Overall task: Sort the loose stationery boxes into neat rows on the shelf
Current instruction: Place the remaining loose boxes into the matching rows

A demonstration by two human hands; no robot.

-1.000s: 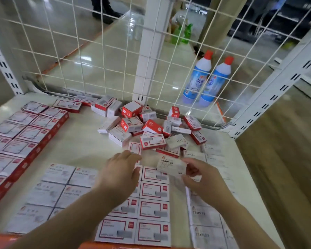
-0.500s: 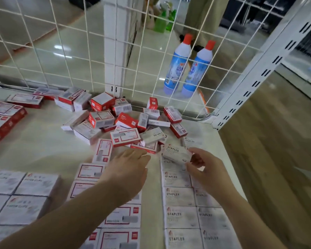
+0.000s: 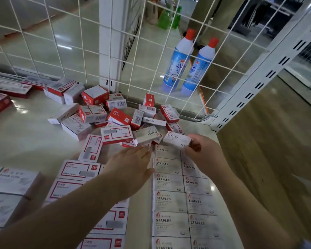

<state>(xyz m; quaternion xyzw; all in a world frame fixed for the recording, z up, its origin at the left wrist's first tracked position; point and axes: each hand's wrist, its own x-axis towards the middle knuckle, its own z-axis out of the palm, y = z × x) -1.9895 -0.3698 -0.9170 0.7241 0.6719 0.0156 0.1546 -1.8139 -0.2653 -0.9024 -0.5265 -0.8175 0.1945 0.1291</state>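
Near the shelf's point(image 3: 25, 141) back right corner, the right hand point(image 3: 203, 153) pinches a white STAPLES box point(image 3: 176, 140) above the staples rows point(image 3: 169, 200), while the left hand point(image 3: 131, 166) hovers flat, fingers relaxed, holding nothing.

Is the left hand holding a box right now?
No. The left hand hovers with straight fingers over the rows, holding nothing; only the right hand pinches a white STAPLES box.

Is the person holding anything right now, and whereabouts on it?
The right hand pinches a white STAPLES box by its right end. The left hand holds nothing, fingers stretched toward the pile.
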